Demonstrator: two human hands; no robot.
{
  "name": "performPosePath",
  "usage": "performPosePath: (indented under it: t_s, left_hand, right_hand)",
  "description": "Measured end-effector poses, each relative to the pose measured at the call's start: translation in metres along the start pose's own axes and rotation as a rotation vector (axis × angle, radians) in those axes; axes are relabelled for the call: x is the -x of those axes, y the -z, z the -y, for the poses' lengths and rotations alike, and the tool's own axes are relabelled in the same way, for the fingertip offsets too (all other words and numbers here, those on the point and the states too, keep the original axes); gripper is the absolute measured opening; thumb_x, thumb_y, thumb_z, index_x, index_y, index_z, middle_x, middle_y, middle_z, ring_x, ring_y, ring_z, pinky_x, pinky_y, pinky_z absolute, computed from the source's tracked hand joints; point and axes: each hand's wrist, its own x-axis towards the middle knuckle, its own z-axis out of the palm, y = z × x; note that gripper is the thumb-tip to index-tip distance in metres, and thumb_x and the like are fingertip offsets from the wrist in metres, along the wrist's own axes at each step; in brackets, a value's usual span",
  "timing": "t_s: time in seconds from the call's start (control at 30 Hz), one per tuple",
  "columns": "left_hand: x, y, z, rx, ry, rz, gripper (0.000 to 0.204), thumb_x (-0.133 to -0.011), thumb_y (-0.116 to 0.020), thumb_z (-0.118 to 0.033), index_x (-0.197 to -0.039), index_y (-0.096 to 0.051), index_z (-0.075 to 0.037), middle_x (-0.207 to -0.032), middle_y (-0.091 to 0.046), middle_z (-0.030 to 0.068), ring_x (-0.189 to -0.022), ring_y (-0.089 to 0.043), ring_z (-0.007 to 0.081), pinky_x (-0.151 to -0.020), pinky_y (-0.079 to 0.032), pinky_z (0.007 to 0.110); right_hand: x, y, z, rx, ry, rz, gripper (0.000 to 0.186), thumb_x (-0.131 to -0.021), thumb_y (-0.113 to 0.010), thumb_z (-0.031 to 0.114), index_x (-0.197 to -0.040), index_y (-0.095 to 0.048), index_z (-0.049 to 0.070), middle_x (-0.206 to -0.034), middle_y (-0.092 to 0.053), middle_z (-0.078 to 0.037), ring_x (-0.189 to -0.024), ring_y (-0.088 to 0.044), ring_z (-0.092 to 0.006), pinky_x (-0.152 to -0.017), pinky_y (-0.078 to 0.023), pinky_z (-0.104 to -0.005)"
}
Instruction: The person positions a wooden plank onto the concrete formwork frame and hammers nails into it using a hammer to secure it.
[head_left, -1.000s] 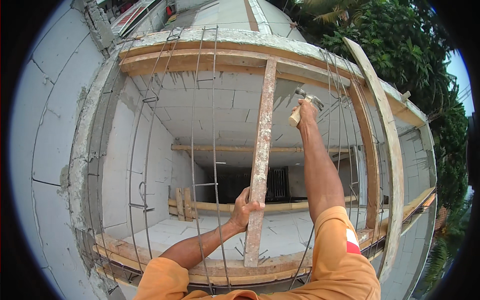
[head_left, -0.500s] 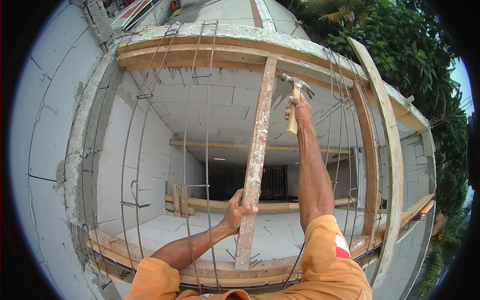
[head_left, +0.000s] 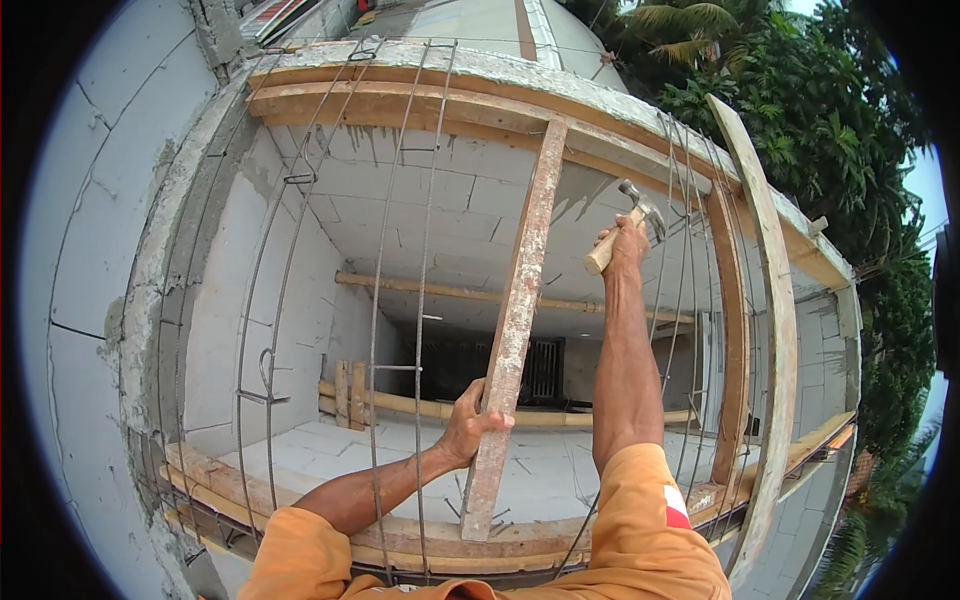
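My right hand point(head_left: 626, 243) is wrapped round the wooden handle of a claw hammer point(head_left: 603, 255), whose metal head points up and away from me. It is held in the air to the right of a paint-spattered wooden beam point(head_left: 525, 265). That beam spans from the far timber to the near one, its far end meeting the far timber. My left hand point(head_left: 475, 428) grips the beam near its close end, thumb across the top and the other fingers partly hidden behind it. Several nails point(head_left: 503, 520) lie or stick out by the beam's near end.
Thin steel rebar point(head_left: 424, 250) crosses the opening on the left, and more rebar point(head_left: 683, 250) on the right. A long plank point(head_left: 768, 300) leans over the right side. Below is a deep drop between block walls point(head_left: 255, 320), with bamboo poles point(head_left: 440, 288) across it. Trees stand beyond.
My right hand has drawn the hammer back toward me and a little to the right, away from the beam's far end. The left hand keeps its grip on the beam.
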Motion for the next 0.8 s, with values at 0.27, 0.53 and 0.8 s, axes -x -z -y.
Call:
performPosePath:
  t_s: [0.27,0.53,0.8]
  left_hand:
    - [0.000,0.006,-0.006,0.009,0.045,0.007,0.076,-0.067,-0.074,-0.031,-0.130,-0.049,0.004,-0.108,-0.054,0.0119,-0.094,-0.057,0.0179,-0.078,-0.051,0.034]
    - [0.005,0.000,0.003,-0.040,-0.030,0.009,0.071,-0.069,-0.073,-0.030,-0.127,-0.051,0.004,-0.105,-0.056,0.0114,-0.093,-0.057,0.0188,-0.080,-0.051,0.034]
    - [-0.003,0.001,0.004,-0.037,-0.017,0.009,0.079,-0.069,-0.074,-0.028,-0.134,-0.045,0.006,-0.104,-0.056,0.0119,-0.095,-0.058,0.0213,-0.087,-0.051,0.036]
  right_hand:
    - [0.034,-0.034,-0.004,0.356,0.019,0.435,0.018,-0.091,-0.060,0.010,-0.108,-0.054,0.007,-0.072,-0.053,-0.005,-0.050,-0.055,-0.0161,-0.042,-0.048,-0.0307]
    - [0.009,-0.016,-0.017,0.062,0.000,0.065,0.020,-0.088,-0.061,0.007,-0.105,-0.052,0.003,-0.071,-0.054,-0.007,-0.050,-0.056,-0.0176,-0.042,-0.050,-0.0315]
    - [0.037,-0.017,-0.032,0.250,-0.010,0.180,0.023,-0.087,-0.064,0.005,-0.108,-0.054,0.005,-0.069,-0.054,-0.007,-0.049,-0.057,-0.0184,-0.040,-0.050,-0.0332]
